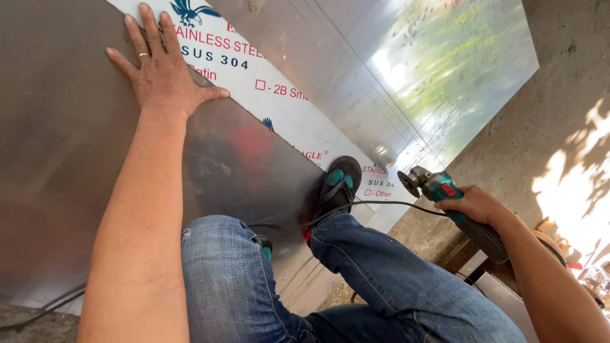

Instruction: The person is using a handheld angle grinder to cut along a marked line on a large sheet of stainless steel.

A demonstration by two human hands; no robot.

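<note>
My left hand (162, 67) lies flat, fingers spread, on a large stainless steel sheet (63, 159), at the edge where a strip of white protective film (279, 105) with red and blue print begins. A ring is on one finger. My right hand (473, 204) grips a teal and grey angle grinder (445, 194), held off the sheet's right edge above the concrete, its disc (410, 181) pointing left. I crouch on the sheet in blue jeans; my foot in a black and teal sandal (338, 184) presses on it.
The grinder's black cable (375, 204) runs across my knee toward the lower left. A further shiny stretch of sheet (445, 70) reflects greenery at the top right. Concrete floor (559, 95) lies to the right, with sunlit patches. Another metal piece (502, 295) lies at the lower right.
</note>
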